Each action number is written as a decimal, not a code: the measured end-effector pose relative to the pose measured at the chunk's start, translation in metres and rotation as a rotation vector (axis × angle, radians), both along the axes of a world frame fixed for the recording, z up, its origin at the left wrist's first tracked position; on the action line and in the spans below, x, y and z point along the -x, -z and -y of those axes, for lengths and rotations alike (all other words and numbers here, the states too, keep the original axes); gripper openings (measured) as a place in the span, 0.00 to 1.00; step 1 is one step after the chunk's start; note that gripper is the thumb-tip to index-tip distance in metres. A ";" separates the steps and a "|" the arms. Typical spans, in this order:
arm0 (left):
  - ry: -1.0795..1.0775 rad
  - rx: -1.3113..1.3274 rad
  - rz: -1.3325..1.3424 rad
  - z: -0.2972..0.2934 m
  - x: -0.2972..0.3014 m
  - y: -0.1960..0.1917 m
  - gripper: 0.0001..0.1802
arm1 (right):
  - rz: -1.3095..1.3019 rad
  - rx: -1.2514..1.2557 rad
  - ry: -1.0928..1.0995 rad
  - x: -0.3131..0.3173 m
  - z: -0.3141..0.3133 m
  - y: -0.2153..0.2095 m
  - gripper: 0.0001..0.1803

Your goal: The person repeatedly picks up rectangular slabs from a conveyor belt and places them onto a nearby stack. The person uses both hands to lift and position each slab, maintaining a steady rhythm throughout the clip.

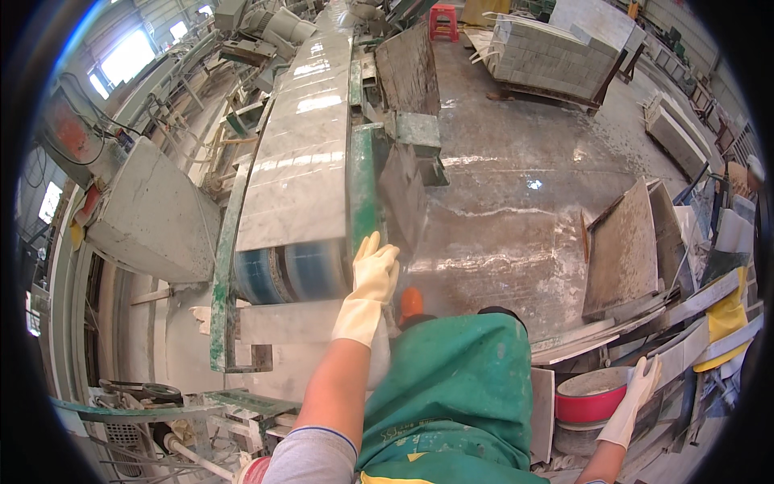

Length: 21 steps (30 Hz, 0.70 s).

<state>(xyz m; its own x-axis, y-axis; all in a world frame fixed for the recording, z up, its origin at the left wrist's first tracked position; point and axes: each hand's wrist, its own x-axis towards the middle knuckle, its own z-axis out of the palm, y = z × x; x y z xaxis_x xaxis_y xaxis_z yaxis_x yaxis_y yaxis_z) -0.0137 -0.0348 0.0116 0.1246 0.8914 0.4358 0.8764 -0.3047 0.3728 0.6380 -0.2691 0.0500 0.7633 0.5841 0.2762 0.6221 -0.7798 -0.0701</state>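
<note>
Stone slab (298, 177) on a green-framed conveyor (368, 181)

Pale and glossy, it lies lengthwise, its near edge by the blue rollers (316, 271). Gloved hands: the left hand (372, 278), fingers extended, is by the conveyor's green side; the right hand (639, 394), fingers parted, is beside a red tub (590, 405). Whether either grips anything, I cannot tell. Shiny, wet-looking floor (508, 214) spreads rightward past leaning boards (625, 250) toward stacked pale blocks (548, 60) and a red stool (443, 22); a bright window (127, 58) shows far left.
</note>
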 end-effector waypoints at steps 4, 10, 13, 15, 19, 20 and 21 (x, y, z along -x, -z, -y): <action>0.000 0.003 0.007 0.000 0.000 0.000 0.11 | -0.021 0.001 0.015 0.004 -0.002 -0.003 0.32; -0.022 0.047 0.005 0.000 -0.001 -0.001 0.12 | -0.045 0.015 0.051 0.012 -0.006 -0.007 0.32; -0.025 0.058 0.010 0.000 -0.001 -0.001 0.13 | -0.053 0.007 0.032 0.014 -0.007 -0.009 0.32; -0.028 0.056 0.005 0.000 -0.001 0.000 0.13 | -0.056 0.007 0.038 0.014 -0.007 -0.009 0.32; -0.022 0.049 0.020 0.001 0.000 0.001 0.13 | -0.083 -0.010 0.014 0.014 -0.007 -0.009 0.32; -0.017 0.045 0.013 0.000 0.000 0.001 0.13 | -0.089 -0.011 0.018 0.015 -0.007 -0.009 0.32; -0.012 0.039 0.015 0.000 0.000 0.001 0.13 | -0.087 -0.005 0.022 0.015 -0.007 -0.009 0.32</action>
